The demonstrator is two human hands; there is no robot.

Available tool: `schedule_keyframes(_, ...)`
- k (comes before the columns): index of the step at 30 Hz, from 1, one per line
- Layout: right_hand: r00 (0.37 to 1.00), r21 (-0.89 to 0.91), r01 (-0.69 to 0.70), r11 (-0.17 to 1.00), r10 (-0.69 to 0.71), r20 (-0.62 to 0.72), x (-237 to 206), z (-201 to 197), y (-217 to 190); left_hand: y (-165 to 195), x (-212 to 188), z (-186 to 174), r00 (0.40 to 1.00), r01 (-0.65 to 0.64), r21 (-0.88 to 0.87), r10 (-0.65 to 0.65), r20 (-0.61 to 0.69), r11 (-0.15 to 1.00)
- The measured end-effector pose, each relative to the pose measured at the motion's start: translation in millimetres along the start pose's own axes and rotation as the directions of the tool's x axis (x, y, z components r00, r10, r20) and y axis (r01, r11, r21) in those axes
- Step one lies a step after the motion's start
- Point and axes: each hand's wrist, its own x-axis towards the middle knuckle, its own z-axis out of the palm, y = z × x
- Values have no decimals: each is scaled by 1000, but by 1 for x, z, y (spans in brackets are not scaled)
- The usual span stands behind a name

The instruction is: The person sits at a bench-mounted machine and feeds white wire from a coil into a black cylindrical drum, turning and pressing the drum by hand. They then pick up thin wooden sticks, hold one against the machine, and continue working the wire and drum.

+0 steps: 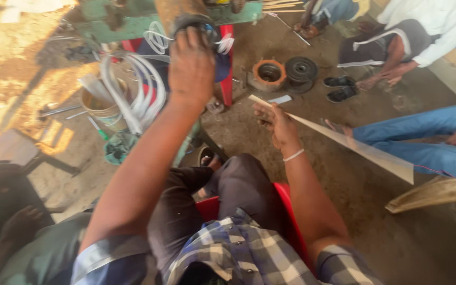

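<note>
I sit on a red plastic chair (pixel 291 211) and look down over my knees. My left hand (pixel 191 66) is raised ahead of me, closed over a dark round part (pixel 207 24) on a green and rusty machine (pixel 133 18). My right hand (pixel 275 124) grips a long, thin pale strip (pixel 365 150) near its narrow end; the strip widens as it slants down to the right. A pale band circles my right wrist.
White hoses (pixel 133 89) loop over a bucket (pixel 98 105) at left. An orange ring-shaped part (pixel 269 74) and a black wheel (pixel 301 68) lie on the dirt floor. Other people sit at right: jeans-clad legs (pixel 423 140), a crouching person in white (pixel 423 26), sandals (pixel 340 87).
</note>
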Motion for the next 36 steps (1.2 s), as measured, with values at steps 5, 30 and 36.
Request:
schedule_keyframes(5,967,-752,-129,647,249,48,21,-30,-43,-20,-18,5,996,-81,-29,82,36,996)
schedule_keyframes(30,730,-588,-360,724,611,306,1,26,60,-30,-25,-1,973,-210,32,212,-92,977)
schedule_keyframes(36,718,-684,-154,713,557,418,-31,27,78,-13,-47,-46,942,-228,16,224,-249,974)
